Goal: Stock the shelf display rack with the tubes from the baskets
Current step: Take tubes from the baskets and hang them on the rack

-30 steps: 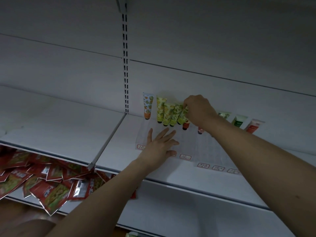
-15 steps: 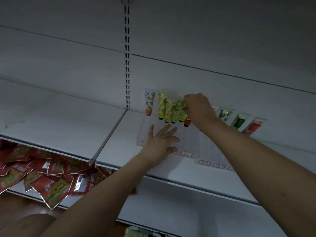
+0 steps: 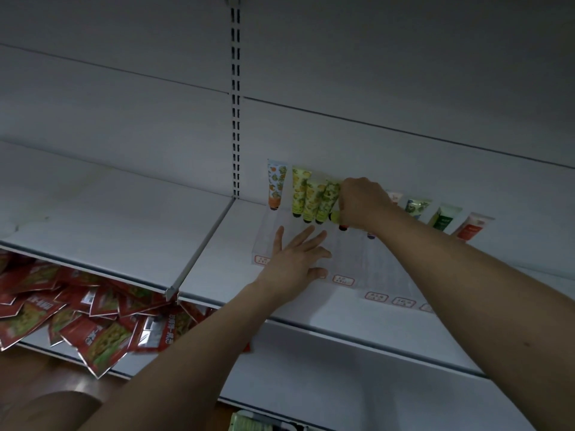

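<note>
Change: right hand (image 3: 362, 203) sits a touch lower on the tube row than half a second ago; left hand unmoved.
Right hand: fingers curled, pinching a yellow-green tube (image 3: 335, 214) at 12 o'clock.
Left hand (image 3: 297, 256): fingers spread flat, pressing the clear display rack (image 3: 357, 259).
Tubes: stand cap-down along the rack's back.
7 o'clock: red packets (image 3: 93, 325) on the lower shelf.

Red snack packets (image 3: 77, 309) lie heaped on the lower shelf at the near left. A slotted upright (image 3: 235, 98) runs up the white back panel (image 3: 109, 113).
</note>
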The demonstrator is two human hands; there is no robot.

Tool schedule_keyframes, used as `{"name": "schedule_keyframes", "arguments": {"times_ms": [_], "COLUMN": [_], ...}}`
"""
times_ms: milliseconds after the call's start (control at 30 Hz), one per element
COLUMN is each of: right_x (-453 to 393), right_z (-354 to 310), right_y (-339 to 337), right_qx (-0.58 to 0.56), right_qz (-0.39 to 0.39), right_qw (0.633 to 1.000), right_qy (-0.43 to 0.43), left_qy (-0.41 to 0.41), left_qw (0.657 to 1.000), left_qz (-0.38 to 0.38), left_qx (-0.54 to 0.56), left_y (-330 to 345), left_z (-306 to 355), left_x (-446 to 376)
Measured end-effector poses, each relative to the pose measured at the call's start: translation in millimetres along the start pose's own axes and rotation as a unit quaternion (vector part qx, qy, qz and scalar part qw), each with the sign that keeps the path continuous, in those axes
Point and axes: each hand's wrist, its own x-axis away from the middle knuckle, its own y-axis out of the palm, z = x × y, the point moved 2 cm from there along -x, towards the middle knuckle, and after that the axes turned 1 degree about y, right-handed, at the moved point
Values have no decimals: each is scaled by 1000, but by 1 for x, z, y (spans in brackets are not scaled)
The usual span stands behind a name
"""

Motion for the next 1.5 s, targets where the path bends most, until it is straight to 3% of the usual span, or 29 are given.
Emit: {"name": "schedule_keyframes", "arguments": {"times_ms": [133, 267, 467, 600, 733, 900, 1033, 1167, 1500], "right_x": [8, 10, 4, 1, 7, 13, 12, 8, 8], "right_z": [-7, -13, 4, 5, 8, 5, -1, -1, 8], "right_y": [7, 9, 26, 23, 18, 18, 17, 16, 26], "right_qx": [36, 66, -99, -150, -162, -125, -67, -55, -146], "right_qz": [65, 78, 123, 115, 200, 247, 236, 222, 237], "right_qw": [997, 994, 986, 980, 965, 961, 967, 971, 960], "right_qy": [-15, -25, 60, 70, 41, -17, -70, -70, -39], "left_qy": [2, 5, 6, 8, 7, 9, 7, 6, -4], "left_qw": [1000, 1000, 1000, 1000, 1000, 1000, 1000, 1000, 1000], "left_qz": [8, 14, 12, 18, 15, 18, 17, 12, 6], "left_qx": [8, 5, 2, 2, 0, -1, 1, -1, 6], "left_y": [0, 2, 1, 2, 2, 3, 2, 2, -1], "left_z": [0, -1, -1, -2, -1, -1, -1, 0, 1], "left_x": [0, 1, 2, 2, 2, 2, 2, 2, 2]}}
